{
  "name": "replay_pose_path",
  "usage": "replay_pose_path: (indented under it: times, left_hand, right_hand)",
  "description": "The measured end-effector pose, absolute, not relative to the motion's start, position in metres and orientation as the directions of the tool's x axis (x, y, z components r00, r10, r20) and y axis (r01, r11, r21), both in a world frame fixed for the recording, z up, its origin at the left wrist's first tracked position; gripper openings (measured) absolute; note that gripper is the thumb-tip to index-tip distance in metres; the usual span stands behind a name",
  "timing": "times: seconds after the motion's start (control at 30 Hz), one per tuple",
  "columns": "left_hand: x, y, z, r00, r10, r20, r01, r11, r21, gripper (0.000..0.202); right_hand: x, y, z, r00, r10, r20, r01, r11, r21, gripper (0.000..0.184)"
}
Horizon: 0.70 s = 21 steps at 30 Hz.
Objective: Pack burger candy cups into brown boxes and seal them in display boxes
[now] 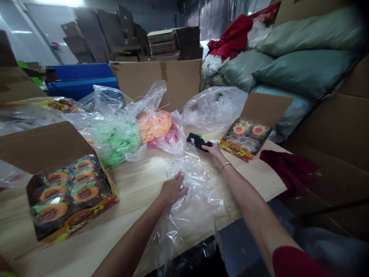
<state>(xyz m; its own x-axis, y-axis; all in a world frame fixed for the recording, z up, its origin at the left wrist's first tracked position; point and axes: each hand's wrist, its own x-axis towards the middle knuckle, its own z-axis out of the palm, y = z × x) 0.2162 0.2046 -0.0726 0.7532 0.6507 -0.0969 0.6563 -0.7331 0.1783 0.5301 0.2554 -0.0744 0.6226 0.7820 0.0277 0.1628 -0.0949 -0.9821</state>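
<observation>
From where I stood, the wearer's right hand (212, 148) had its fingers closed around the near end of a black tape dispenser (198, 142), lifted a little above the desk (138, 181) or just resting there; I couldn't tell which. The left hand (173, 188) lay with its fingers loosely spread on a crumpled sheet or bag of clear plastic (198, 184), which ran toward the near edge and hung over it. The hand wasn't closed round anything, and I saw no strip of tape on the plastic, so that part looked unfinished to me.

Other work seemed further along. The open box on the left (83, 223) held two rows of burger-printed packs (85, 193), and the smaller open box on the right (236, 151), just beyond the right forearm, held more; I judged both well filled, though neither lid was down. Toward the back, clear bags held green pieces (117, 136) and orange pieces (157, 126), with pink ones underneath, so plenty of loose stock seemed left.
</observation>
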Motion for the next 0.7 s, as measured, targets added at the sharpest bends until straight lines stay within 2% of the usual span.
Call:
replay_pose_path:
  times: [0.13,0.23,0.37,0.47,0.53,0.63,0.7]
  left_hand:
    - [0.215,0.204,-0.075,0.748,0.659,-0.08,0.659,-0.724,0.205,0.056]
    - [0.215,0.204,-0.075,0.751,0.658,-0.058,0.649,-0.719,0.247,0.055]
    - [0.213,0.2,-0.072,0.749,0.662,-0.015,0.625,-0.699,0.349,0.052]
    - [0.195,0.184,-0.073,0.696,0.716,0.056,0.619,-0.637,0.46,0.051]
    - [0.173,0.163,-0.073,0.62,0.776,0.117,0.613,-0.573,0.544,0.048]
    - [0.128,0.121,-0.074,0.459,0.866,0.2,0.572,-0.46,0.679,0.029]
    - [0.096,0.095,-0.072,0.292,0.927,0.237,0.527,-0.363,0.768,0.019]
  right_hand:
    - [0.514,0.22,-0.072,0.589,0.808,0.002,0.005,-0.002,-1.0,0.041]
    - [0.49,0.192,-0.074,0.532,0.844,0.061,0.021,0.059,-0.998,0.054]
    - [0.448,0.172,-0.089,0.391,0.899,0.197,0.276,0.09,-0.957,0.056]
    - [0.432,0.165,-0.108,0.343,0.911,0.23,0.471,0.045,-0.881,0.052]
    - [0.436,0.162,-0.118,0.334,0.911,0.241,0.566,0.011,-0.824,0.055]
    - [0.449,0.164,-0.117,0.328,0.923,0.2,0.672,-0.079,-0.736,0.057]
    - [0.443,0.164,-0.101,0.344,0.896,0.281,0.759,-0.089,-0.645,0.055]
